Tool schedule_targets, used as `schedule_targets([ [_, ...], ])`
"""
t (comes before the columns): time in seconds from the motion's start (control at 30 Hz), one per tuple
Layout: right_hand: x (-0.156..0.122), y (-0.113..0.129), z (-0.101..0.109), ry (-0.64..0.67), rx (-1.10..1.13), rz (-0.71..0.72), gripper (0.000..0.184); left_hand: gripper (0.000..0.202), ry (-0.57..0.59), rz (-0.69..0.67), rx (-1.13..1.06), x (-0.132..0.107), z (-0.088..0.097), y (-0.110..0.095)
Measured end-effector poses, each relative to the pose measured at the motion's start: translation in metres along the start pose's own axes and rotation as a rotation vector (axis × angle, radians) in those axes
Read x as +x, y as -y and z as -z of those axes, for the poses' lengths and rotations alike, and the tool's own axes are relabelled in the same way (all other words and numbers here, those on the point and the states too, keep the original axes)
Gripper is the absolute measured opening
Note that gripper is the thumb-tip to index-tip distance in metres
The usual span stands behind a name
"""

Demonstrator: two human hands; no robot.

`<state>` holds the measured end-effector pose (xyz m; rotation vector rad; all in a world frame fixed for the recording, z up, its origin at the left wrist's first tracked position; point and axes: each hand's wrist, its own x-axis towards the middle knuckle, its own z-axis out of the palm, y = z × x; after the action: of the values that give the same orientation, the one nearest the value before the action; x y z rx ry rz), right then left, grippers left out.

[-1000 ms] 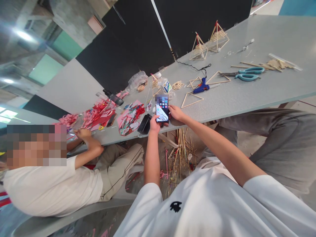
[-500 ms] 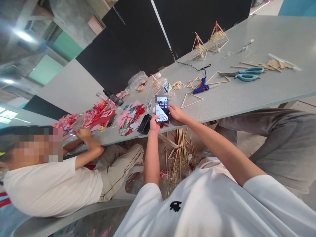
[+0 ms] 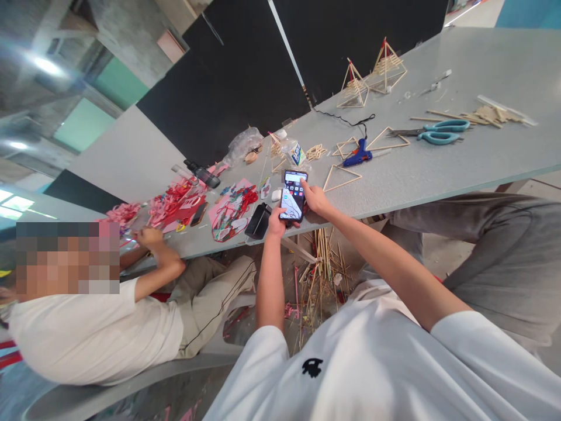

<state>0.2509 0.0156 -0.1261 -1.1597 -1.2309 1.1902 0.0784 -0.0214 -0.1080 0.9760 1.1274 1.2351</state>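
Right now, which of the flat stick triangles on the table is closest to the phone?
The stick triangle lying just right of the phone, in front of the blue glue gun. The other flat triangle lies farther back, by the scissors.

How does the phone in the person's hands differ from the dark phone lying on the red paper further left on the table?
The held phone has a lit screen showing app icons; the phone on the red paper is dark. The held phone is raised above the table edge, gripped by the left hand with the right hand at its side; the other lies flat, untouched. Both are slim rectangular handsets.
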Motion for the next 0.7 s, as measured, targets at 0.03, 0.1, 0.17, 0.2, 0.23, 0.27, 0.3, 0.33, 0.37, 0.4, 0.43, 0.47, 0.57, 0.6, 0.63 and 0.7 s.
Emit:
schedule_targets([
  [0.03,0.001,-0.001,0.000,0.001,0.003,-0.002,0.095,0.051,0.000,-0.001,0.001,0.000,0.000,0.000],
  [0.1,0.003,-0.005,0.001,0.023,0.007,-0.002,0.097,0.054,-0.003,0.002,-0.001,0.002,0.001,0.001],
  [0.17,0.006,-0.008,0.002,0.068,0.027,0.019,0.099,0.056,-0.008,0.007,-0.008,0.003,0.002,0.000],
  [0.2,0.007,-0.010,0.002,0.090,0.041,0.042,0.099,0.057,-0.009,0.011,-0.015,0.004,0.002,-0.001],
  [0.23,0.007,-0.011,0.001,0.108,0.055,0.069,0.098,0.058,-0.008,0.016,-0.021,0.005,0.003,-0.002],
  [0.27,0.008,-0.012,0.001,0.124,0.065,0.100,0.095,0.059,-0.005,0.020,-0.029,0.005,0.003,-0.003],
  [0.3,0.008,-0.012,0.000,0.135,0.066,0.131,0.089,0.059,-0.001,0.023,-0.040,0.005,0.003,-0.005],
  [0.33,0.008,-0.012,-0.001,0.146,0.054,0.157,0.081,0.060,0.002,0.024,-0.053,0.005,0.003,-0.006],
  [0.37,0.008,-0.012,-0.002,0.161,0.029,0.177,0.073,0.061,0.002,0.023,-0.069,0.004,0.002,-0.008],
  [0.4,0.007,-0.012,-0.003,0.178,-0.008,0.195,0.066,0.061,-0.001,0.021,-0.083,0.003,0.002,-0.009],
  [0.43,0.006,-0.012,-0.003,0.195,-0.053,0.212,0.063,0.061,-0.008,0.019,-0.095,0.003,0.001,-0.010],
  [0.47,0.005,-0.012,-0.003,0.210,-0.099,0.231,0.064,0.060,-0.014,0.018,-0.103,0.002,0.000,-0.011],
  [0.57,0.001,-0.012,-0.001,0.253,-0.193,0.290,0.081,0.055,-0.010,0.017,-0.110,-0.001,-0.002,-0.012],
  [0.6,0.000,-0.013,0.000,0.270,-0.213,0.304,0.087,0.054,-0.005,0.016,-0.114,-0.001,-0.003,-0.013],
  [0.63,-0.001,-0.013,0.001,0.285,-0.235,0.314,0.092,0.052,-0.006,0.013,-0.121,-0.001,-0.003,-0.013],
  [0.7,-0.002,-0.013,0.001,0.302,-0.284,0.334,0.099,0.048,-0.020,0.006,-0.135,-0.001,-0.004,-0.013],
])
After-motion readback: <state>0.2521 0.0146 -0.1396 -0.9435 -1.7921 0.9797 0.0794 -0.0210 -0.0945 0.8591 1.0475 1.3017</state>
